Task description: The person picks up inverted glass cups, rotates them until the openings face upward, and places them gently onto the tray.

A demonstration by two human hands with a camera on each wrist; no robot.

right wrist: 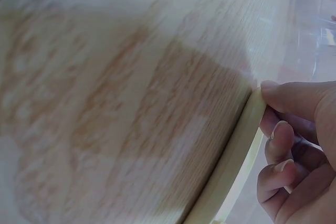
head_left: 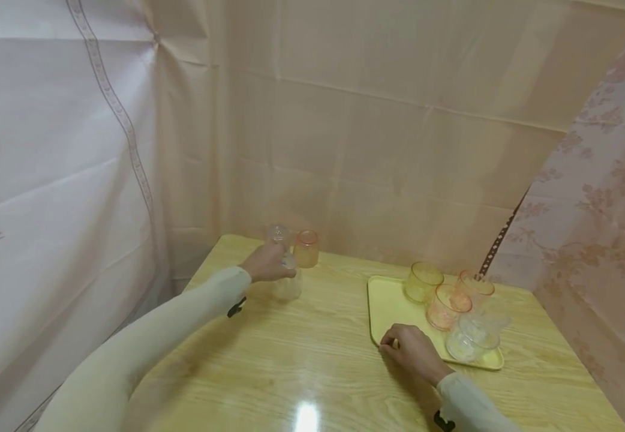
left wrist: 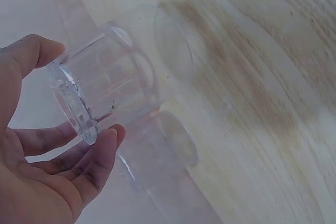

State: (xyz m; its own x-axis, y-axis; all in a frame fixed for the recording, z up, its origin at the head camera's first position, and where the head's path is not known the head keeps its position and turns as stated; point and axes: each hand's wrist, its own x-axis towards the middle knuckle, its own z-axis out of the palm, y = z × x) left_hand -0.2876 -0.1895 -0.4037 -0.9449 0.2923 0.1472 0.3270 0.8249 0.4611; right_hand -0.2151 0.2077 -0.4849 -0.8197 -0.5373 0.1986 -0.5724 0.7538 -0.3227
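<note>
- Pinching a clear, round, glass-like cup [left wrist: 113,77] by its base, our left hand [head_left: 267,262] is aiming the mouth down toward a pale wood-grain table [head_left: 237,360].
- Whether the two are touching, we can't tell.
- Over on the cup's right, well apart, our right hand [head_left: 411,349] is pinching a yellow, rectangular tray [head_left: 385,303] at its near left corner.

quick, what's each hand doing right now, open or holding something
Left hand: holding a clear cup by its base.
Right hand: pinching the yellow tray at its rim.
</note>
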